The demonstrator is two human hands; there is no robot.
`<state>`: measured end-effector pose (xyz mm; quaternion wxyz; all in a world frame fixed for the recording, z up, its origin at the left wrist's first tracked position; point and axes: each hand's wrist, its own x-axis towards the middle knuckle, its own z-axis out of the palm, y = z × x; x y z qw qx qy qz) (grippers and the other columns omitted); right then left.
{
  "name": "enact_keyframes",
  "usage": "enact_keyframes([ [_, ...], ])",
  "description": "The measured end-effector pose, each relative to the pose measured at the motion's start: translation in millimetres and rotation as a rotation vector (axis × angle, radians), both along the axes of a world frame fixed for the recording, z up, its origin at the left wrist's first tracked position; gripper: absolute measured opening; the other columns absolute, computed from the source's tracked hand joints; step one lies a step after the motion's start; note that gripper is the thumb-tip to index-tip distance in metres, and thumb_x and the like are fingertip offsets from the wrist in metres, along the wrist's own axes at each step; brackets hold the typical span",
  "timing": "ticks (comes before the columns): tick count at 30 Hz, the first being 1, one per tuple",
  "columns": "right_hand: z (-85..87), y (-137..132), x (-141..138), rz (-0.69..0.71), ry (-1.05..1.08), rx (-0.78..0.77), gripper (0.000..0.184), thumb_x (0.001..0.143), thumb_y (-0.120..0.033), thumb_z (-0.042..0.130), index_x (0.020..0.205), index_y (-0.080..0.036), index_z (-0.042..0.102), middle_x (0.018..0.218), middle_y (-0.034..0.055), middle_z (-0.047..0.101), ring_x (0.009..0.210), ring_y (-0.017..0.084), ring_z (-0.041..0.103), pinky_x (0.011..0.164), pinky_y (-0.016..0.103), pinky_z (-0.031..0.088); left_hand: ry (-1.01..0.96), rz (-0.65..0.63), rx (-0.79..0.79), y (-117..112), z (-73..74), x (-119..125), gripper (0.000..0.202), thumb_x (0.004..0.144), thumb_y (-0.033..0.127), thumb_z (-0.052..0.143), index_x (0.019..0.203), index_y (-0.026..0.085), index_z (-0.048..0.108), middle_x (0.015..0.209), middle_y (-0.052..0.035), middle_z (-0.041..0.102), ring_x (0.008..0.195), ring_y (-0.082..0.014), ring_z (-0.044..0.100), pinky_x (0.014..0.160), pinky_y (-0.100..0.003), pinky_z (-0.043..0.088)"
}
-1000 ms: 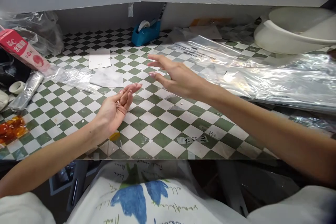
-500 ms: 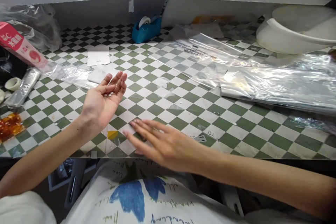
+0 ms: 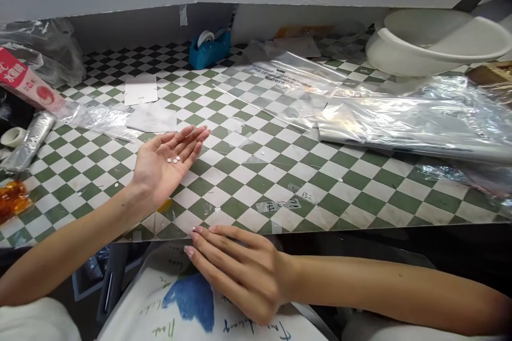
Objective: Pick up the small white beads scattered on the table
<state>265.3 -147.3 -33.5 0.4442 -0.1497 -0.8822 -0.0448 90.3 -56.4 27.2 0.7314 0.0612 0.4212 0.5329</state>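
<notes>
My left hand [image 3: 164, 162] lies palm up on the green-and-white checkered table top [image 3: 248, 192], fingers spread a little. Several tiny white discs [image 3: 174, 160] rest in its palm. My right hand [image 3: 236, 272] hangs past the table's front edge, above my printed white shirt [image 3: 188, 298], its fingers loosely together and holding nothing. A few similar white specks [image 3: 263, 152] lie scattered on the checks, apart from both hands.
Crumpled clear plastic sheeting [image 3: 400, 117] covers the right of the table. White cards [image 3: 140, 90] lie beyond my left hand. Further back are a blue tape dispenser [image 3: 206, 48] and a white basin [image 3: 432, 42]. A pink carton [image 3: 24, 77] and amber pieces [image 3: 12, 200] sit at the left.
My right hand has swept back toward me, off the table and over my shirt. My left hand has uncurled and now lies flat, palm up, with the discs showing.
</notes>
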Motion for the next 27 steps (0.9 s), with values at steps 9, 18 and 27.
enact_keyframes([
  [9, 20.4, 62.2, -7.6, -0.202, -0.094, 0.027, 0.020, 0.101, -0.002, 0.060, 0.101, -0.010, 0.078, 0.081, 0.0008, 0.079, 0.075, 0.013, 0.074, 0.081, 0.028, 0.063, -0.023, -0.190, -0.177, -19.5, 1.2, 16.2, 0.063, 0.113, 0.034, 0.024, 0.154, -0.007, 0.048, 0.120, -0.0241, 0.079, 0.105, -0.0262, 0.081, 0.091, -0.031, 0.066],
  [18, 30.0, 63.6, 3.1, -0.141, -0.103, -0.011, 0.027, 0.106, -0.011, 0.058, 0.131, -0.017, 0.068, 0.119, 0.0037, 0.080, 0.108, 0.017, 0.074, 0.097, 0.035, 0.060, 0.004, -0.144, -0.167, -13.6, -5.8, 11.3, 0.054, 0.115, 0.029, 0.028, 0.152, -0.001, 0.053, 0.105, -0.0162, 0.083, 0.092, -0.0214, 0.082, 0.081, -0.026, 0.067],
  [27, -3.5, 77.4, 102.8, -0.575, -0.172, -0.503, 0.049, 0.110, -0.026, 0.054, 0.158, -0.015, 0.049, 0.130, 0.0131, 0.076, 0.112, 0.031, 0.078, 0.088, 0.051, 0.070, -0.073, -0.047, -0.124, -10.9, 5.9, 1.6, 0.053, 0.114, 0.027, 0.034, 0.159, 0.002, 0.046, 0.110, -0.0191, 0.082, 0.098, -0.0230, 0.083, 0.079, -0.023, 0.068],
])
